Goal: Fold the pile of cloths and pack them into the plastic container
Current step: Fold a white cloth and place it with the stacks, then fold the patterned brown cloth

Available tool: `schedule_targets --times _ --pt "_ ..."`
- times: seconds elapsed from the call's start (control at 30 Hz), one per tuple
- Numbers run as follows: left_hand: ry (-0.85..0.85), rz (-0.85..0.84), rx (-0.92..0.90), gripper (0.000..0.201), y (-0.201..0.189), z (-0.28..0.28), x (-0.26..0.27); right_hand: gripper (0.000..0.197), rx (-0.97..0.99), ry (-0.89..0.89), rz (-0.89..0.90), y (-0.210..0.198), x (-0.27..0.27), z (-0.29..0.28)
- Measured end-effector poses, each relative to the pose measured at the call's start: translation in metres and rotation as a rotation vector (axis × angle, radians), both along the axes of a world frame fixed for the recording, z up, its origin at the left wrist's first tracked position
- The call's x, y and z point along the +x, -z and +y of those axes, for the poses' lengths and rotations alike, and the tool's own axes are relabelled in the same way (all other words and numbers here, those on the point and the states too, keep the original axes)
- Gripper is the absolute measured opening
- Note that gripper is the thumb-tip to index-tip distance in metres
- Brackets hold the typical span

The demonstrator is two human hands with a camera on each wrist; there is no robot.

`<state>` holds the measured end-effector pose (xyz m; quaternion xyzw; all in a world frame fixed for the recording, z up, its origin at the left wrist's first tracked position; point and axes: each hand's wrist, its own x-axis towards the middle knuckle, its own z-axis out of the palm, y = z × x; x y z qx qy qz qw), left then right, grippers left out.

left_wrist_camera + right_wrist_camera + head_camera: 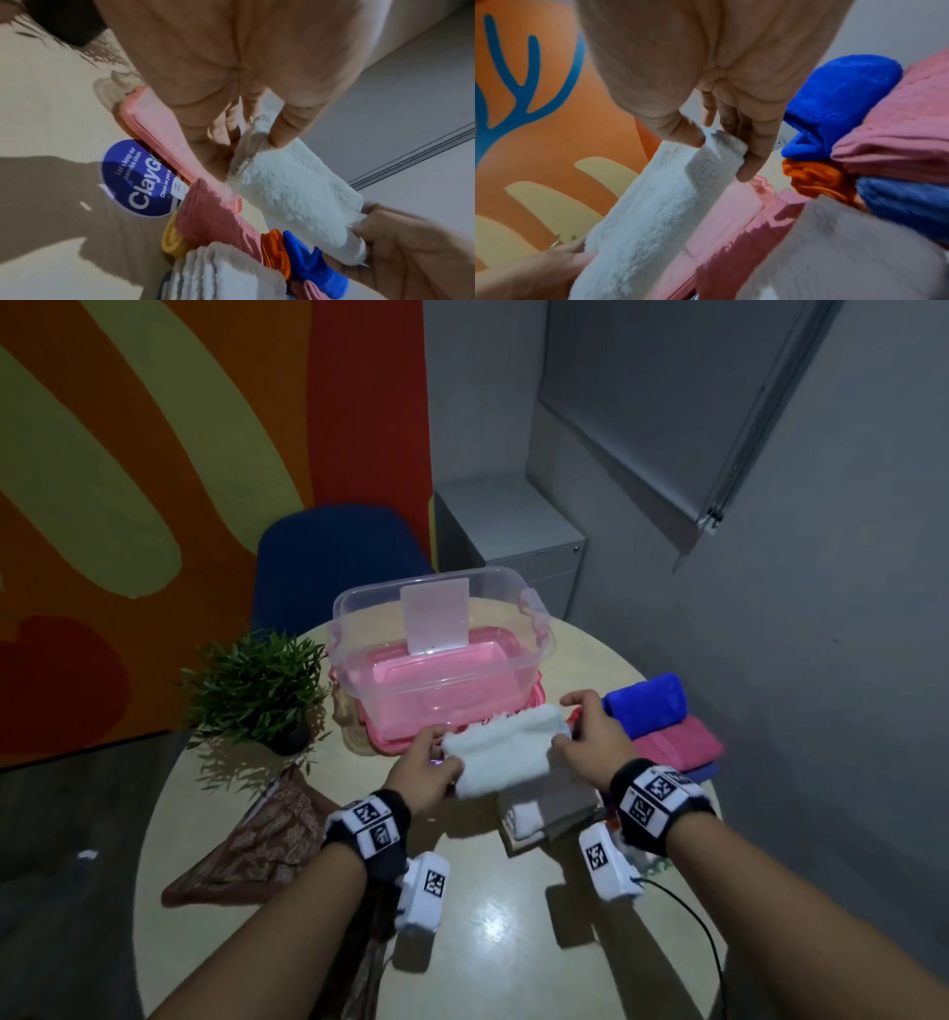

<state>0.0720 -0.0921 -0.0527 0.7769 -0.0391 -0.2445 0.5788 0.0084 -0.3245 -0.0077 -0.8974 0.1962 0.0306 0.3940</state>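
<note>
Both forearms reach forward side by side, each wrist wrapped in a dark band carrying black-and-white markers, with a white camera unit hanging beneath it. The left hand point(429, 765) pinches its end of what it holds between the thumb and the curled fingers point(281, 130). The right hand point(590, 737) grips the opposite end the same way, its thumb pressed against the index finger point(755, 154), and the two hands sit level with each other.
</note>
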Motion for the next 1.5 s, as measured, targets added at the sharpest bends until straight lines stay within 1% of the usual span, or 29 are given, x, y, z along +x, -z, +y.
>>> schedule_targets --times 0.1,0.2,0.33,0.43,0.5,0.63,0.73,0.8,0.9,0.97,1.03,1.07,1.13,1.2,1.23,1.3,1.37,1.43,1.47,1.5 --pt "-0.023 -0.067 0.076 0.034 0.008 -0.03 0.019 0.047 -0.033 0.065 0.037 0.008 0.031 -0.018" --pt "-0.056 -0.078 0.184 0.03 0.023 -0.047 0.024 0.039 -0.133 0.084 0.085 0.028 0.05 -0.024" --pt "-0.053 -0.114 0.287 0.026 0.043 -0.055 0.025 0.027 -0.246 0.026 0.127 0.054 0.059 -0.021" --pt "-0.013 -0.138 0.357 0.023 0.051 -0.059 0.024 0.015 -0.314 -0.038 0.238 0.066 0.058 -0.018" --pt "-0.024 -0.143 0.363 0.023 0.051 -0.063 0.025 0.021 -0.367 -0.117 0.306 0.07 0.058 -0.016" --pt "-0.019 -0.169 0.417 0.022 0.052 -0.066 0.025 0.03 -0.499 -0.233 0.368 0.067 0.052 -0.012" --pt "-0.024 -0.163 0.443 0.024 0.049 -0.062 0.024 0.031 -0.506 -0.223 0.335 0.06 0.047 -0.008" --pt "-0.025 -0.167 0.445 0.029 0.043 -0.055 0.022 0.031 -0.491 -0.199 0.256 0.054 0.043 -0.003" --pt "-0.004 -0.223 0.454 0.029 0.036 -0.031 0.013 0.027 -0.475 -0.196 0.117 0.045 0.037 0.013" --pt "0.046 -0.236 0.504 0.024 0.039 -0.005 0.005 0.024 -0.482 -0.224 0.025 0.041 0.032 0.028" --pt "0.08 -0.224 0.571 0.018 0.044 0.028 -0.005 0.022 -0.48 -0.273 -0.012 0.041 0.026 0.048" --pt "0.08 -0.217 0.603 0.018 0.047 0.046 -0.012 0.022 -0.478 -0.307 -0.013 0.043 0.021 0.061" --pt "0.07 -0.234 0.674 0.025 0.05 0.081 -0.025 0.022 -0.473 -0.398 -0.016 0.052 0.01 0.086" --pt "0.094 -0.245 0.764 0.021 0.052 0.114 -0.043 0.022 -0.41 -0.514 -0.003 0.064 -0.002 0.109" --pt "0.129 -0.221 0.819 0.016 0.055 0.13 -0.054 0.022 -0.36 -0.585 0.033 0.071 -0.01 0.121" --pt "0.219 -0.156 0.941 0.018 0.063 0.159 -0.075 0.022 -0.286 -0.746 0.145 0.082 -0.027 0.147" --pt "0.303 -0.088 1.015 0.029 0.075 0.186 -0.095 0.025 -0.224 -0.89 0.203 0.093 -0.044 0.172" --pt "0.395 0.001 1.0 0.057 0.086 0.205 -0.112 0.037 -0.174 -0.993 0.24 0.104 -0.058 0.194" --pt "0.437 0.029 0.992 0.071 0.091 0.21 -0.118 0.046 -0.171 -1.036 0.264 0.11 -0.065 0.203" --pt "0.476 0.028 1.005 0.081 0.093 0.211 -0.123 0.054 -0.203 -1.074 0.288 0.118 -0.07 0.209"
